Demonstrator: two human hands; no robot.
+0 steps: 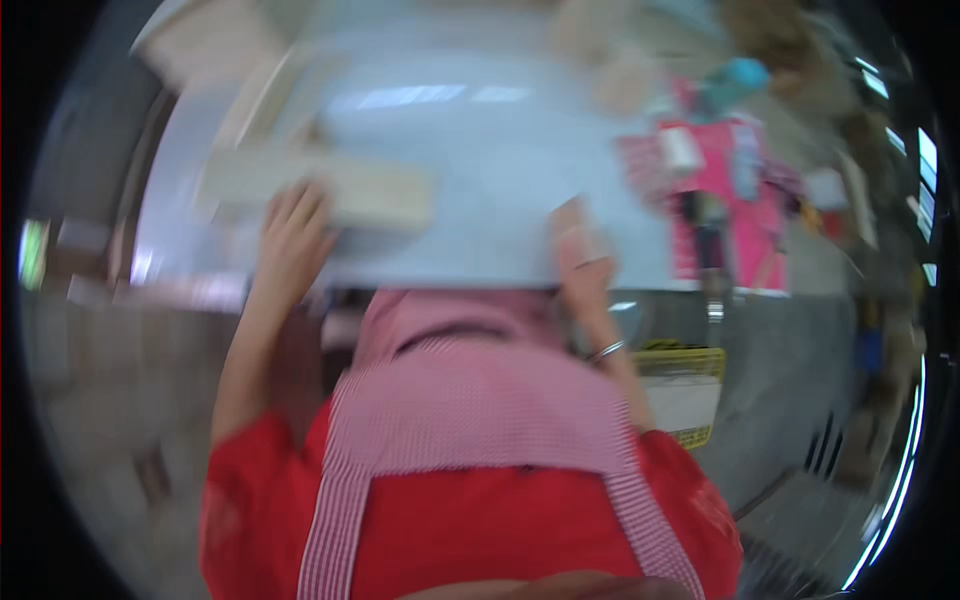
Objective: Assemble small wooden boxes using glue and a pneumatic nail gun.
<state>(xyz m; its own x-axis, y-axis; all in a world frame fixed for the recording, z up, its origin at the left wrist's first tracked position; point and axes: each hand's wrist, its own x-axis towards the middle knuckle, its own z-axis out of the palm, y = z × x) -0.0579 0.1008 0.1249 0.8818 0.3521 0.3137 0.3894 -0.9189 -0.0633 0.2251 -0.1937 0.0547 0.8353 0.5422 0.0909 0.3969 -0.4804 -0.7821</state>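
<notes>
A long cream-coloured block (380,194), maybe wood, lies crosswise on the left of the pale blue-white table (480,130). Over its near edge curl the fingers of my left hand (295,225), gripping it by its left half. My right hand (585,275) is at the table's front edge, closed on a small flat pinkish piece (572,222) that sticks up past the fingers. Motion blur hides what that piece is made of, and the finger detail.
At the right of the table lies a bright pink mat (745,220) with a teal-capped bottle (735,82), a white container (682,150) and a dark-handled brush-like tool (708,235). Pale boxy pieces (215,45) stand at the far left. A yellow crate (690,395) sits below, right.
</notes>
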